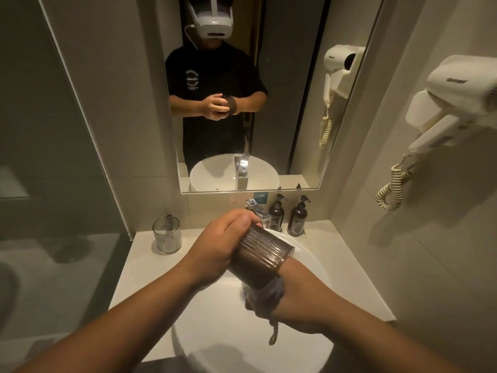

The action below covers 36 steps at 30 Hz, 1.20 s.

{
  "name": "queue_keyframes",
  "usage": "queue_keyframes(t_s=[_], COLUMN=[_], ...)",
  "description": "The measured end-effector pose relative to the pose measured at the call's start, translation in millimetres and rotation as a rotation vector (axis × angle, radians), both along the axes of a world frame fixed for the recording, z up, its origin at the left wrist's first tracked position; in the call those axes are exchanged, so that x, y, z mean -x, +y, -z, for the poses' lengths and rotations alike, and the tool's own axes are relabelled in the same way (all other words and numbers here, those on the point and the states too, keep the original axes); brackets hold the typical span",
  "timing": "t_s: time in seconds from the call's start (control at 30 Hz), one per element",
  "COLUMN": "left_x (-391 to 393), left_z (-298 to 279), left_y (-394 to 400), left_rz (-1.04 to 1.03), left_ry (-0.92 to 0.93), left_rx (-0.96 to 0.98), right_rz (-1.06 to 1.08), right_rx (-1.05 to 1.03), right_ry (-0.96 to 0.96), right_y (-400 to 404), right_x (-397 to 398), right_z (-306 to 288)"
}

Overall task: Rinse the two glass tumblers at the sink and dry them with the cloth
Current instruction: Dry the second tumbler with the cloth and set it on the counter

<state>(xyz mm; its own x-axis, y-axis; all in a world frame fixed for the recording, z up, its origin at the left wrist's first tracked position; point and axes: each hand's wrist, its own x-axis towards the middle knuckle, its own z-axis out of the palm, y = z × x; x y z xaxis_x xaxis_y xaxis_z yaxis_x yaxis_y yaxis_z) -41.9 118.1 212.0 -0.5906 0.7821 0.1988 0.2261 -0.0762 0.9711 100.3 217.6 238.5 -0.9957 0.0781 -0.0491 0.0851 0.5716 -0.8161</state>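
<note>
One tumbler (pixel 265 255) gripped by left hand (pixel 215 244), right hand (pixel 293 289) inside with cloth (pixel 269 297)

You stand in a dim, warm-lit bathroom with pale tiled walls (pixel 113 76). A frameless mirror (pixel 290 103) hangs above the white counter (pixel 336 254). A white hairdryer (pixel 457 103) is mounted on the right wall, two dark pump bottles (pixel 286 215) at the counter's back edge.

I hold one tumbler (pixel 262 254) tilted over the sink (pixel 309 265); the second tumbler (pixel 167 235) stands left on the counter (pixel 139 254), two pump bottles (pixel 287 215) behind
</note>
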Motion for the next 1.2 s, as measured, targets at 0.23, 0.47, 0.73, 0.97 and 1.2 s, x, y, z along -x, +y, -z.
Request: queue_keyframes(t_s=[0.23,0.47,0.73,0.97,1.2], left_x=[-2.9,9.9,20.9,-5.8,-16.1], left_z=[6.6,10.4,39.3,38.2,43.7], left_y=[-2.8,-2.6,9.9,20.6,12.7], left_rz=[-0.009,0.036,-0.393,-0.316,-0.166], left_ry=[0.058,0.292,-0.76,-1.168,-0.884], left_rx=[-0.082,-0.134,-0.249,-0.331,-0.192], right_rz=[0.051,-0.15,0.169,0.314,0.138], right_rx=[0.892,1.791,1.493,-0.193,-0.507], right_ry=[0.005,0.045,0.344,0.754,0.749], right_y=[3.2,5.0,43.9,19.3,21.4], right_x=[-2.8,8.7,10.5,19.1,33.7], right_z=[1.5,10.3,9.8,54.8,58.1])
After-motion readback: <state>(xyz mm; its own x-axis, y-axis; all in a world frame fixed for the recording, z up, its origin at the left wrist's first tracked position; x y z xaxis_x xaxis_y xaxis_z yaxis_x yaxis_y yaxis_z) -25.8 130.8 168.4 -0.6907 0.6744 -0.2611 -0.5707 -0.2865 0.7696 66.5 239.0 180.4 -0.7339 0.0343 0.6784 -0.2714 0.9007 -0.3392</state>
